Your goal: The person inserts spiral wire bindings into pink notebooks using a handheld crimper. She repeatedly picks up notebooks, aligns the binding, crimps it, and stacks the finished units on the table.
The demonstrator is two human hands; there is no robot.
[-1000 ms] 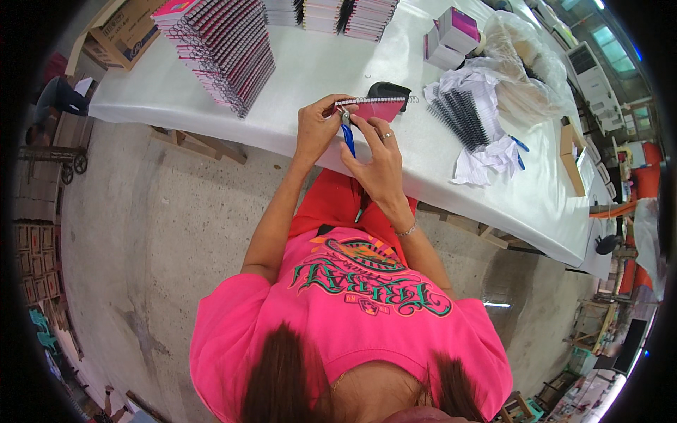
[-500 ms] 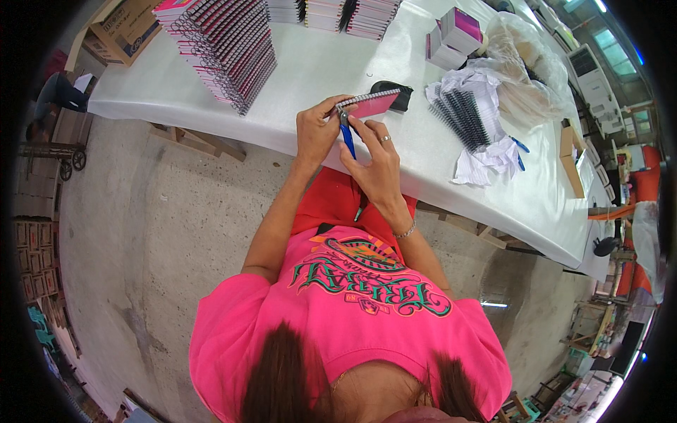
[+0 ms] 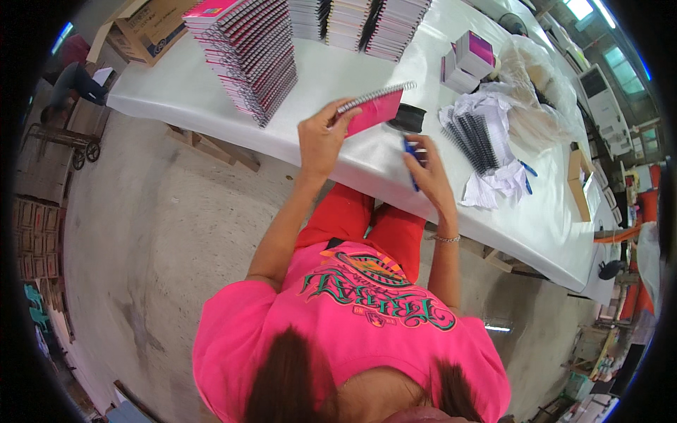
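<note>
My left hand grips a pink spiral notebook by one end, tilted above the table's near edge with its wire coil uppermost. To the right, my right hand is closed around blue-handled pliers, apart from the notebook; their jaws are hard to make out. Just beyond the notebook lies a black rounded object, its kind unclear. Black binding coils rest on crumpled white paper to the right of my right hand.
A tall stack of spiral notebooks stands left on the white-covered table, near a cardboard box. More book stacks are behind. On the right are small pads, clear plastic and another blue-handled tool. A person bends at far left.
My right hand has moved away from the notebook, right and toward me, taking the pliers with it. My left hand still holds the notebook. The whole view has shifted slightly.
</note>
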